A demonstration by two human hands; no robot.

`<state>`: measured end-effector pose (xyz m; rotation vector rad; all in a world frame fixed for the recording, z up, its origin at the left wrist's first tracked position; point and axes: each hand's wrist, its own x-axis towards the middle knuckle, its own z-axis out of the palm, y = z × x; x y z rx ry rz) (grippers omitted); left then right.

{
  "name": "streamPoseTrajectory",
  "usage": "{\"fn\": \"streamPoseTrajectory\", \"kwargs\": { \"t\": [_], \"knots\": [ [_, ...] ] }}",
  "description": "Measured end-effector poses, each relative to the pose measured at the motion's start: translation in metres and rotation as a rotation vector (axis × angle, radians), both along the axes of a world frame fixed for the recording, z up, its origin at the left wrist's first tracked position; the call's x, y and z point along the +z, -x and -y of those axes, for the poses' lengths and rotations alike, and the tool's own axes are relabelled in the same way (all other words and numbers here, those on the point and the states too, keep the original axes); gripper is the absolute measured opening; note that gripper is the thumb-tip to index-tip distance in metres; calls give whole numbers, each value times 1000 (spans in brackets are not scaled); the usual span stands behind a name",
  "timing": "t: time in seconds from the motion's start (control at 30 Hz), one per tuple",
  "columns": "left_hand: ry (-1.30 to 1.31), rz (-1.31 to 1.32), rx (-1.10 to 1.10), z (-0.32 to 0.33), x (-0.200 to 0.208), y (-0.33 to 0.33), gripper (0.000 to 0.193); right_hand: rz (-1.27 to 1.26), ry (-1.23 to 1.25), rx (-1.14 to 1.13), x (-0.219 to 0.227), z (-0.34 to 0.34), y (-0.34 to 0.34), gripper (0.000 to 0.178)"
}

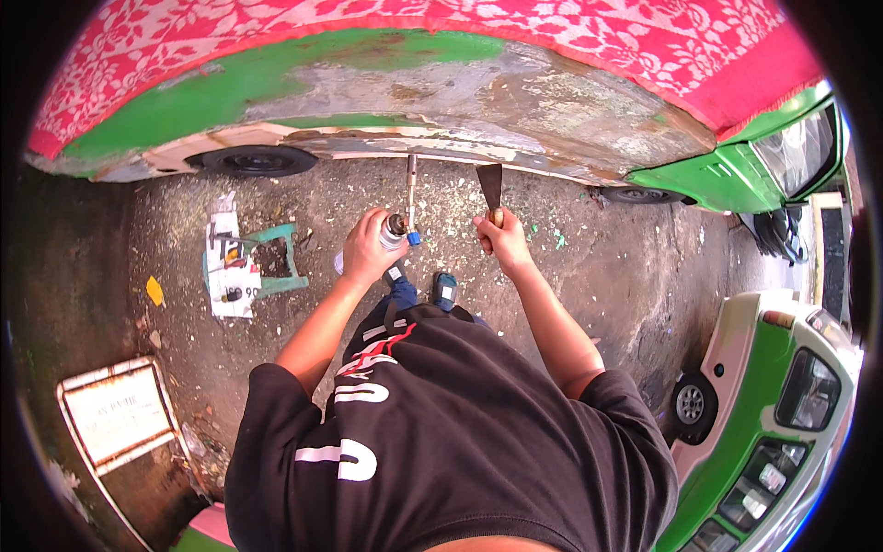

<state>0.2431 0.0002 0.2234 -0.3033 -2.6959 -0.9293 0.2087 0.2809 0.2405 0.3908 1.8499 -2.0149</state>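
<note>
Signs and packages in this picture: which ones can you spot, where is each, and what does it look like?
Framed sign: on the ground at lower left, rectangular, pale panel in a white frame.
Printed sheet: on the ground left of the left hand, white, with tools on it.
Spray can: in the left hand, white cylinder.

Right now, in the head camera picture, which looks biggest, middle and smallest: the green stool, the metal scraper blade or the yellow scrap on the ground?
1. Green stool, lying on the gravel ground.
2. Metal scraper blade, held in the right hand; it is nearer the camera, so this rank is unsure.
3. Yellow scrap.
</note>
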Motion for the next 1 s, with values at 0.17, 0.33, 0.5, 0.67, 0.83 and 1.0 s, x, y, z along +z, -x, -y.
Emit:
{"fn": "streamPoseTrajectory", "kwargs": {
  "t": [0.17,0.33,0.5,0.67,0.83,1.0],
  "knots": [
    [-16,-5,97,17,10,-26,66,-7,66,152,4,17,2,17],
    [2,-23,267,57,26,-58,62,-14,133,281,9,58,8,10],
    [13,-20,417,121,18,-103,63,15,148,437,-2,127,10,7],
    [-60,17,585,203,10,-153,65,-2,145,613,-6,229,7,8],
    [-72,67,740,291,-4,-200,64,63,-7,701,-3,353,-10,12],
    [-154,136,861,370,-28,-225,62,70,-78,837,-29,456,-10,18]
  ]
}}
